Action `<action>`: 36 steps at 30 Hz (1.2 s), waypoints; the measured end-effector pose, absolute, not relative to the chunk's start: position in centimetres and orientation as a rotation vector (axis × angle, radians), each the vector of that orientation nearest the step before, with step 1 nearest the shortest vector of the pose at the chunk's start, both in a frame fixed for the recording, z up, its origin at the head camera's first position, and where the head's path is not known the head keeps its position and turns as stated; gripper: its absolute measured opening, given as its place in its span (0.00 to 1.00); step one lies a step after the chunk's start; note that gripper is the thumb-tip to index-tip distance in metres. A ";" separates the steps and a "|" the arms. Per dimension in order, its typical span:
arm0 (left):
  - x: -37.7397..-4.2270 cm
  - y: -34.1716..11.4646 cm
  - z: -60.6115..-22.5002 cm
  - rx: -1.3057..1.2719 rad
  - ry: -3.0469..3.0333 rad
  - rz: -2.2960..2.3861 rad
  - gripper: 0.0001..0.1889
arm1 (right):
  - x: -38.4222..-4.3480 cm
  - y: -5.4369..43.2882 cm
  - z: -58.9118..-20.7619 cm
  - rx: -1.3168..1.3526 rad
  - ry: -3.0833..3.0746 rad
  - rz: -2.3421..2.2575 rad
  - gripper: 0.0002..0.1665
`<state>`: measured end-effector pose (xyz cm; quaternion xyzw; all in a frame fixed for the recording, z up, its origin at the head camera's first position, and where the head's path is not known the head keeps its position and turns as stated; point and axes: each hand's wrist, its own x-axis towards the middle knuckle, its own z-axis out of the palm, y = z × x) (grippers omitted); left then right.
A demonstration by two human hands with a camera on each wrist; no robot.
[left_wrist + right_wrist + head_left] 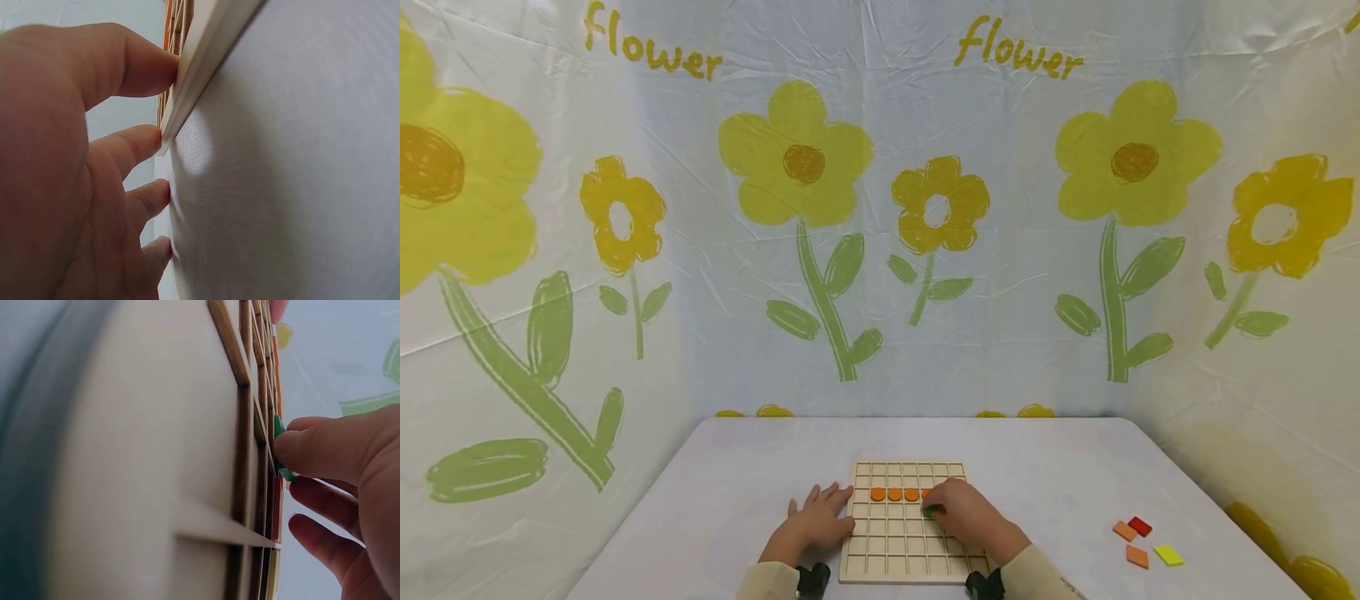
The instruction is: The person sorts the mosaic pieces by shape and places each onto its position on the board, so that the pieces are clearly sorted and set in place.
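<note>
A light wooden grid board (880,567) lies flat on the table. Several orange round pieces (895,494) sit side by side in one of its upper rows. My right hand (966,510) reaches over the board's right part and pinches a small green piece (279,428) between thumb and fingers, close over the grid just below the right end of the orange row. Spread at the board's left edge, my left hand (815,518) has straight fingers, and in the left wrist view the thumb and index fingertip are right at the wooden rim (199,69).
To the right of the board lie a red tile (1140,526), two orange tiles (1124,531) and a yellow tile (1168,556). A white cloth covers the table (737,467). Flower-printed curtains (925,367) stand behind it and on both sides.
</note>
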<state>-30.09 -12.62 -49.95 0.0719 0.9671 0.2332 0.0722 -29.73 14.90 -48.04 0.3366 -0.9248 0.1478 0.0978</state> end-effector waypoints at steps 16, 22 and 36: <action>-29.8 -12.4 -49.8 0.209 2.900 0.705 0.32 | -30.0 14.7 -48.6 0.984 -2.759 0.494 0.11; -29.8 -12.4 -49.7 0.213 2.898 0.715 0.32 | -29.8 14.9 -48.4 0.980 -2.760 0.531 0.10; -29.9 -12.6 -49.9 0.230 2.910 0.715 0.32 | -29.9 16.8 -48.0 0.879 -2.831 0.644 0.11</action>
